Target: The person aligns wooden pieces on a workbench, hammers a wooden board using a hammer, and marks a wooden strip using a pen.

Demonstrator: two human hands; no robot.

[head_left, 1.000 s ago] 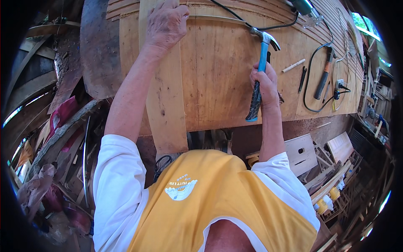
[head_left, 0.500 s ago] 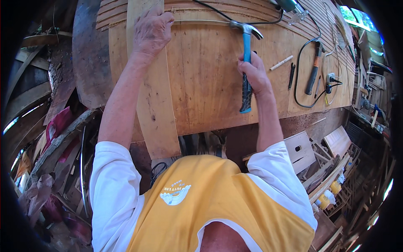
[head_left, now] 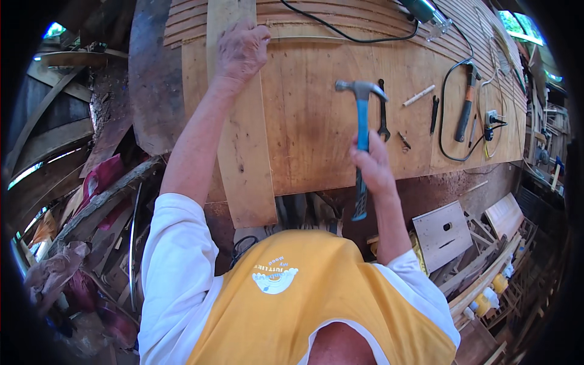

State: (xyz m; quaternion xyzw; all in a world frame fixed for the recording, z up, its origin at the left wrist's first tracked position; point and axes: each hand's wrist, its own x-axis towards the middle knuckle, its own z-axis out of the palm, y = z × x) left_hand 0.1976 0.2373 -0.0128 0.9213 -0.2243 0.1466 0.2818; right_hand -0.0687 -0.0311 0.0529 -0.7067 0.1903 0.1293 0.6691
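My right hand (head_left: 374, 163) is wrapped round the blue handle of a claw hammer (head_left: 363, 125). The hammer's metal head points away from me, over the wooden worktop (head_left: 316, 121). Farther left, my left hand (head_left: 242, 53) rests closed on a long flat plank (head_left: 242, 164) lying crosswise on the worktop. Its fingertips are curled next to one end of a thin wooden strip (head_left: 307, 39); whatever they may grip is hidden. Just right of the hammer lies a dark wrench (head_left: 383, 112), with a small metal piece (head_left: 404, 142) nearer me.
Rows of narrow slats (head_left: 377, 12) cover the worktop's far side. To the right are a pale stick (head_left: 419, 95), a second hammer (head_left: 466, 103), a power tool (head_left: 431, 18) and a black cable (head_left: 444, 103). Wood scraps (head_left: 103, 201) pile up at left, with offcuts (head_left: 486, 267) at lower right.
The hammer has been drawn back toward me, away from the thin strip, uncovering the wrench and the small metal piece. My left hand keeps its place on the plank; the whole view has shifted slightly.
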